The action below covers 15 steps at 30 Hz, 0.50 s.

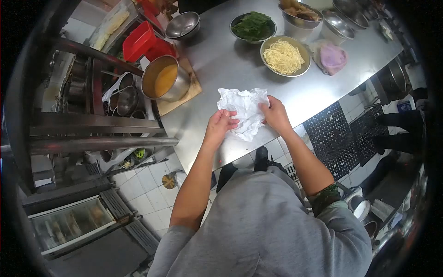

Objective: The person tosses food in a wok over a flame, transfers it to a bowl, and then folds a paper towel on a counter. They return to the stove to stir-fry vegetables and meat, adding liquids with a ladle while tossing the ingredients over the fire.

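Head view: left of and beyond the left hand [220,126], a metal pot [181,87] of yellow liquid [166,79] could tip if that arm swung wide. Between the hands at the steel table [207,76]'s near edge spreads a crumpled white sheet [248,111], its left edge pinched by the left hand's curled fingers, its right in the right hand [277,114]'s thumb-and-finger grip; a hard pull might tear it. Past the right hand sit noodles [283,56]; no brand or writing is legible.
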Each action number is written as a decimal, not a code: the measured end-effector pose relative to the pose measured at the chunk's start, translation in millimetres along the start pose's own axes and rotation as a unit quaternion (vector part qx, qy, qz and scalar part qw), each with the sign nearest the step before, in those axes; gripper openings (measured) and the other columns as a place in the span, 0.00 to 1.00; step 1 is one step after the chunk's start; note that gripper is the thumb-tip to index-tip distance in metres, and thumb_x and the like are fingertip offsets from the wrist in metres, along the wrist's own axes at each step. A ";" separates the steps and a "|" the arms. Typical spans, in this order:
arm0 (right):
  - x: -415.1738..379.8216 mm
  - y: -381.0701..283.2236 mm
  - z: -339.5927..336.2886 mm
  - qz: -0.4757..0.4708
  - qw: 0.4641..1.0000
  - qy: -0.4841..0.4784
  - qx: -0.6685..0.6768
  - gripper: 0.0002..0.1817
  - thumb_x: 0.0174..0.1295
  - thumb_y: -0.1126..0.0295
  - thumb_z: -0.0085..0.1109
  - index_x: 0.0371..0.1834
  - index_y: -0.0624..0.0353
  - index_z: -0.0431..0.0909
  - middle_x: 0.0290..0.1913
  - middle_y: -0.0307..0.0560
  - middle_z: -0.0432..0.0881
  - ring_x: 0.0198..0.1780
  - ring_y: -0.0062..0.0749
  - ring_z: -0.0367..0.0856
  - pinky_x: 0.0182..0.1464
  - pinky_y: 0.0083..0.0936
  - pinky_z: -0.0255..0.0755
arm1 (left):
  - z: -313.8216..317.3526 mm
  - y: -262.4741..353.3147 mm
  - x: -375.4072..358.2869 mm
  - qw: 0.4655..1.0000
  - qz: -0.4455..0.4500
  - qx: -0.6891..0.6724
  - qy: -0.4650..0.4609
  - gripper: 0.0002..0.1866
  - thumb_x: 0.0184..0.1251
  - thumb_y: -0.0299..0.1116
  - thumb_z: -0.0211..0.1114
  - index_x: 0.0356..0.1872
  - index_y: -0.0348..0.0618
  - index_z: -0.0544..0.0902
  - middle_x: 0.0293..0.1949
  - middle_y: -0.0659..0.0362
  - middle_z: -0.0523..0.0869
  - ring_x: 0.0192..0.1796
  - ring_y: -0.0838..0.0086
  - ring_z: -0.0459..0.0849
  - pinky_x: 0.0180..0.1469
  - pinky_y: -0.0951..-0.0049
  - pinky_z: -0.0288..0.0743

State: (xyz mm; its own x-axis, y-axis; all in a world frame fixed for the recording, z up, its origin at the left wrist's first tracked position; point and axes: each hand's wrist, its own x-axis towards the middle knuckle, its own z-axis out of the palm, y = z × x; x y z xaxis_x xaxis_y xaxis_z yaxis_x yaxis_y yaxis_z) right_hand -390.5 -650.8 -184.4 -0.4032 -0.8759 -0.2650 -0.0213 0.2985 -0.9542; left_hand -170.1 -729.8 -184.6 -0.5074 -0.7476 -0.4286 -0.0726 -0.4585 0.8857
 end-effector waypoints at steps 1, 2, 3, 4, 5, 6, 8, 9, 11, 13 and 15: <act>-1.1 1.5 -0.6 0.006 1.000 0.007 0.000 0.15 0.68 0.70 0.59 0.51 0.70 0.80 0.39 0.57 0.87 0.30 0.39 0.88 0.29 0.31 0.83 | 1.0 0.6 -1.3 1.000 -0.008 -0.011 0.005 0.13 0.84 0.39 0.53 0.52 0.39 0.76 0.58 0.51 0.83 0.50 0.68 0.86 0.53 0.68 0.83; -2.2 -3.3 -0.3 0.008 1.000 0.014 0.001 0.15 0.68 0.70 0.59 0.52 0.70 0.80 0.41 0.57 0.86 0.32 0.39 0.88 0.31 0.32 0.83 | 1.1 2.8 0.0 1.000 -0.011 -0.021 0.009 0.13 0.84 0.39 0.53 0.52 0.39 0.76 0.57 0.52 0.84 0.49 0.68 0.86 0.52 0.68 0.83; -5.0 -7.7 1.3 0.010 1.000 0.021 0.003 0.15 0.67 0.71 0.60 0.53 0.69 0.80 0.43 0.57 0.86 0.34 0.40 0.88 0.33 0.33 0.84 | 0.5 5.0 -0.1 0.999 -0.016 -0.029 0.014 0.12 0.84 0.38 0.53 0.52 0.39 0.76 0.56 0.52 0.84 0.48 0.68 0.86 0.52 0.68 0.83; -13.0 -11.3 3.2 -0.084 0.987 0.108 -0.083 0.16 0.67 0.71 0.61 0.54 0.68 0.80 0.44 0.56 0.86 0.37 0.39 0.88 0.37 0.34 0.83 | 0.2 5.5 -2.8 0.999 -0.020 -0.046 0.018 0.12 0.84 0.38 0.54 0.52 0.40 0.76 0.54 0.53 0.84 0.47 0.69 0.87 0.51 0.68 0.83; -23.3 -19.7 5.5 -0.178 0.951 0.192 -0.167 0.16 0.66 0.71 0.61 0.55 0.66 0.80 0.46 0.54 0.85 0.40 0.38 0.87 0.40 0.34 0.83 | -0.4 5.9 -5.2 0.998 -0.022 -0.063 0.022 0.12 0.83 0.38 0.54 0.52 0.40 0.76 0.53 0.54 0.84 0.46 0.69 0.87 0.50 0.68 0.83; -25.8 -29.5 7.3 -0.267 0.891 0.273 -0.244 0.17 0.66 0.72 0.62 0.56 0.64 0.80 0.47 0.53 0.85 0.43 0.37 0.86 0.43 0.34 0.82 | -1.6 10.1 -4.5 0.996 -0.025 -0.080 0.027 0.12 0.83 0.38 0.54 0.53 0.40 0.76 0.52 0.54 0.84 0.45 0.69 0.87 0.49 0.68 0.84; -27.4 -45.3 5.0 -0.225 0.955 0.143 -0.133 0.17 0.66 0.72 0.62 0.58 0.61 0.81 0.48 0.50 0.85 0.47 0.34 0.84 0.48 0.33 0.79 | -3.9 17.8 -5.8 0.996 -0.011 -0.092 -0.002 0.12 0.83 0.38 0.55 0.52 0.40 0.76 0.50 0.55 0.84 0.43 0.69 0.87 0.48 0.68 0.84; -30.7 -47.7 4.5 -0.197 0.975 0.075 -0.077 0.17 0.66 0.72 0.62 0.58 0.59 0.81 0.49 0.48 0.85 0.49 0.33 0.83 0.51 0.32 0.78 | -3.6 20.5 -9.9 0.995 -0.008 -0.100 -0.017 0.12 0.83 0.38 0.56 0.52 0.40 0.77 0.49 0.56 0.84 0.43 0.69 0.87 0.48 0.68 0.84; -18.5 -45.2 15.0 -0.154 0.981 -0.105 0.059 0.16 0.69 0.72 0.61 0.59 0.57 0.83 0.51 0.46 0.86 0.45 0.27 0.82 0.48 0.26 0.77 | -1.2 31.3 -17.4 0.991 -0.026 -0.118 -0.053 0.12 0.82 0.39 0.56 0.53 0.40 0.77 0.49 0.56 0.84 0.42 0.69 0.88 0.48 0.68 0.85; -12.3 -52.8 25.5 -0.169 0.975 -0.145 0.000 0.15 0.70 0.71 0.61 0.57 0.60 0.84 0.48 0.46 0.88 0.44 0.26 0.85 0.47 0.24 0.78 | 8.7 45.9 -21.8 0.990 -0.038 -0.122 -0.068 0.13 0.82 0.38 0.57 0.54 0.40 0.77 0.49 0.55 0.84 0.43 0.68 0.88 0.48 0.69 0.85; -4.7 -49.5 33.9 -0.127 0.974 -0.180 0.046 0.13 0.71 0.70 0.61 0.54 0.63 0.84 0.46 0.45 0.89 0.43 0.26 0.86 0.47 0.24 0.79 | 17.6 55.4 -27.5 0.990 -0.052 -0.114 -0.059 0.13 0.81 0.38 0.57 0.55 0.39 0.78 0.49 0.55 0.85 0.43 0.68 0.89 0.49 0.69 0.85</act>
State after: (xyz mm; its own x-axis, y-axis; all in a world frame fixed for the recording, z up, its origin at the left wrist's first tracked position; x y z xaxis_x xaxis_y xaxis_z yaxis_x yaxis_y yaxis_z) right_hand -356.5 -674.3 -140.6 -0.0483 -0.9982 -0.0342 0.0101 0.0337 -0.9994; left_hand -175.3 -726.2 -120.6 -0.6048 -0.6362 -0.4791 0.0599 -0.6362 0.7692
